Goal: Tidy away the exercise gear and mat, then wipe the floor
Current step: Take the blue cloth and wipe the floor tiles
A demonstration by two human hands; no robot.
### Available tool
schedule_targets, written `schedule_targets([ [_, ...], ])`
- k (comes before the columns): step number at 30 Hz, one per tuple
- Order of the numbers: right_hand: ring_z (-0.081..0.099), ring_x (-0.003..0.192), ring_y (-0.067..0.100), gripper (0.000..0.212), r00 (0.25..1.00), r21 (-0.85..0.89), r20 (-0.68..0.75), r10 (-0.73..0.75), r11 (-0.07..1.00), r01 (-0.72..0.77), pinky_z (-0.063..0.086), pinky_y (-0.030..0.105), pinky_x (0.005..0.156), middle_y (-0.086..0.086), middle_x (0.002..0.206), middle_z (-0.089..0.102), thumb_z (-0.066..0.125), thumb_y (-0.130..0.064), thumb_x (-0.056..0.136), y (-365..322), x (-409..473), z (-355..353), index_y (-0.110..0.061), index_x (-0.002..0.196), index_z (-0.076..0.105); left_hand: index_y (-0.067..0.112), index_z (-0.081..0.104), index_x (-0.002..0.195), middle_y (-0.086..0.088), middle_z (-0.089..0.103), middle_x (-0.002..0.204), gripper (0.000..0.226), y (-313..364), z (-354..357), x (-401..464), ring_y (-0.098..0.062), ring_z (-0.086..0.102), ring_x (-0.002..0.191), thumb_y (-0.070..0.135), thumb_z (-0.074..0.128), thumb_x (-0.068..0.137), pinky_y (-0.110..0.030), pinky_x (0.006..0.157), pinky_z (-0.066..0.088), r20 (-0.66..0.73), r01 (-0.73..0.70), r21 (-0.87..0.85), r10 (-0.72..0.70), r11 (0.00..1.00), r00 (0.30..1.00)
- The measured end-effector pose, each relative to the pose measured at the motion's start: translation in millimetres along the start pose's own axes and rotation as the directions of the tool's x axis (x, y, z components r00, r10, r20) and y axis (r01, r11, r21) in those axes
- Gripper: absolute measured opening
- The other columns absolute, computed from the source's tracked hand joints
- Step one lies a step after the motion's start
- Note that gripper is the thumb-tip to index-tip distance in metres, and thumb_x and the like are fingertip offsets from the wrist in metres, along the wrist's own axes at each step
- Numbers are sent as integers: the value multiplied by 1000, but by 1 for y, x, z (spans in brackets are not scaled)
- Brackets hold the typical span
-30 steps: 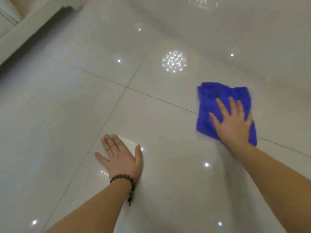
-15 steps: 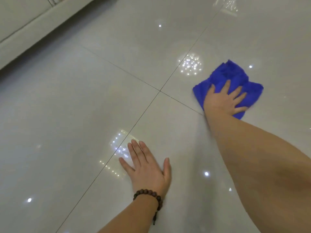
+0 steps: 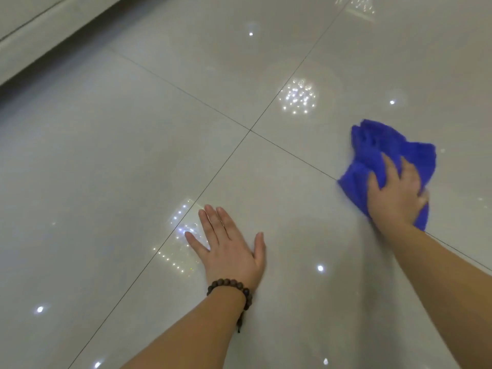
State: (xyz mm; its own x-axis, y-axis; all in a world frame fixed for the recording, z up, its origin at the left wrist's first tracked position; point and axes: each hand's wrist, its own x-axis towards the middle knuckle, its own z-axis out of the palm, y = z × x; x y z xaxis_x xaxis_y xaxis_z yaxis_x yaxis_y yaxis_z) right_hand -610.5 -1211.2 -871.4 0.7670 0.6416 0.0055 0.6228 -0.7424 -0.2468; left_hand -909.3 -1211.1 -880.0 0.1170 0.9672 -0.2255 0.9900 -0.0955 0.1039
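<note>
A crumpled blue cloth (image 3: 378, 147) lies on the glossy pale tile floor (image 3: 133, 169) at the right. My right hand (image 3: 394, 195) presses down on its near half, fingers curled into the fabric. My left hand (image 3: 229, 249) rests flat on the tile lower centre, fingers spread, holding nothing. A dark bead bracelet (image 3: 229, 286) circles that wrist. No exercise gear or mat is in view.
A white furniture base or skirting (image 3: 40, 35) runs along the top left with a dark shadow under it. Dark grout lines cross near the centre (image 3: 250, 130). Ceiling lights reflect as bright spots on the tiles.
My right hand has dragged the cloth nearer to me and to the right, bunching it. The left hand stays planted on the tile.
</note>
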Motion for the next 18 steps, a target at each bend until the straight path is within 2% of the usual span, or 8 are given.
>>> schedule_targets([
  [3,16,145,25,52,942,51,-21,336,941,-334,10,56,113,6,156,24,36,-43,96,-3,-32,0,-31,146,34,-1,-7,147,-21,-3,159,87,0,-1,1,-31,-11,147,61,13,89,-62,113,-8,21,-4,9,4,1000,1000],
  [4,18,144,25,52,964,42,-45,262,965,-260,12,56,112,6,155,26,36,-43,94,-21,-51,7,-31,146,36,-1,-8,148,-21,-5,159,87,0,-1,1,-31,-14,146,61,12,90,-62,112,-9,24,-6,7,5,1000,1000],
  [6,27,142,26,53,991,-34,-29,-134,991,133,19,55,110,5,152,35,39,-46,91,-58,-99,24,-32,142,42,0,-7,149,-20,-8,159,88,-1,-2,1,-31,-16,146,61,13,90,-63,112,-8,24,-5,-2,5,1000,1000],
  [8,31,140,24,52,853,-75,87,-515,850,521,25,53,110,2,150,39,37,-50,90,-66,-130,26,-35,140,44,1,-8,150,-19,-11,159,89,-2,-4,0,-30,-17,146,62,16,90,-63,113,-7,22,-11,-18,11,1000,1000],
  [10,28,142,21,53,778,-54,143,-612,780,624,25,51,112,-1,152,35,33,-54,91,-27,-126,13,-39,141,40,1,-11,149,-18,-13,158,90,-4,-3,1,-29,-19,145,61,18,90,-63,113,-7,38,-20,-18,20,1000,999],
  [12,25,143,20,55,877,-62,96,-471,876,478,21,50,112,-2,154,33,29,-54,90,36,-114,-2,-40,142,38,2,-11,149,-18,-14,158,87,-6,-3,1,-29,-20,145,59,17,90,-64,112,-6,46,-33,1,33,999,998],
  [15,23,143,23,52,1000,-92,-27,13,996,-16,16,51,112,3,154,30,33,-49,93,140,-102,-31,-36,144,36,8,-8,151,-17,-14,158,78,-8,-6,-14,-27,-19,146,54,14,93,-62,113,-8,26,-171,22,171,985,985],
  [18,15,144,27,54,849,23,-43,526,850,-526,9,57,113,8,156,22,33,-47,96,203,-92,-66,-33,148,31,9,-6,151,-17,-10,159,79,4,-3,-62,-26,-17,146,57,11,90,-55,114,-14,-61,-339,1,338,941,939],
])
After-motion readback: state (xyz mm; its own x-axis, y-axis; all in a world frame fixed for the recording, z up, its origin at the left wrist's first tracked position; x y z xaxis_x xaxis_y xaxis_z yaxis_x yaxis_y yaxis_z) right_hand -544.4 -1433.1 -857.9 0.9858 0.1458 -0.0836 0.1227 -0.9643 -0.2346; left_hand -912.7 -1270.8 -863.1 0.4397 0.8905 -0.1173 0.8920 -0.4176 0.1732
